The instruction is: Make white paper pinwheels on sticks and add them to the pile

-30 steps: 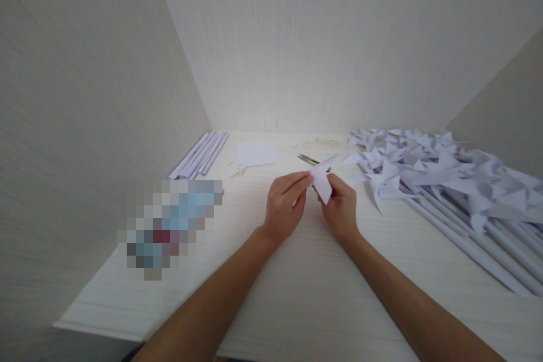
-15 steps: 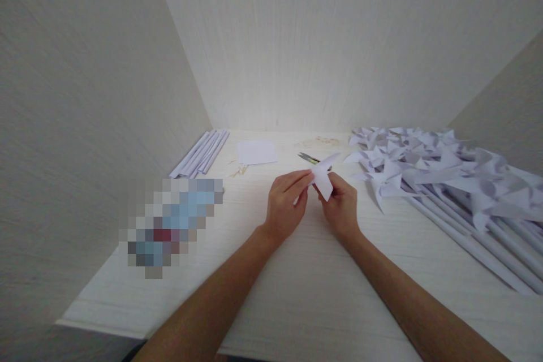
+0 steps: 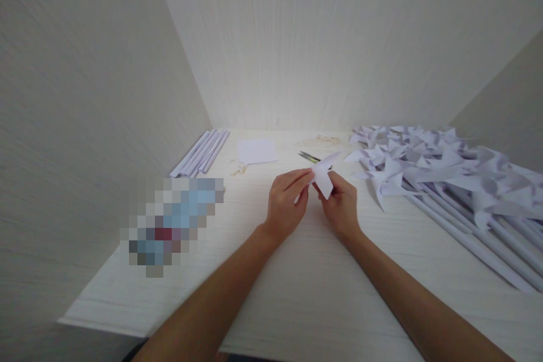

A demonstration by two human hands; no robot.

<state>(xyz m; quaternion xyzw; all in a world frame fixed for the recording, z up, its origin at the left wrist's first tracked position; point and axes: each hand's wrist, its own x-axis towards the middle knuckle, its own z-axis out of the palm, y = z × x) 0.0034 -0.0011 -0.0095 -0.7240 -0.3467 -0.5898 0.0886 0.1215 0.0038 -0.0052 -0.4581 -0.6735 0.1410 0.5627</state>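
Observation:
A white paper pinwheel (image 3: 323, 177) with cut, bent blades is between my two hands above the table. My left hand (image 3: 287, 199) is closed, pinching its left side between thumb and fingers. On the other side my right hand (image 3: 340, 203) is closed, its curled fingers gripping the pinwheel from beneath and behind; those fingertips are partly hidden. Just beyond the pinwheel lie scissors (image 3: 309, 156), their blades pointing left and their handles covered by the paper and my right hand.
Finished-looking paper pinwheels (image 3: 418, 153) on rolled paper sticks (image 3: 470, 237) are heaped at the right. Rolled paper tubes (image 3: 200, 153) lie at the back left, beside a flat white sheet (image 3: 257, 151). A pixelated blue object (image 3: 182, 215) is at the left. Small tan strips (image 3: 240, 169) lie near the sheet.

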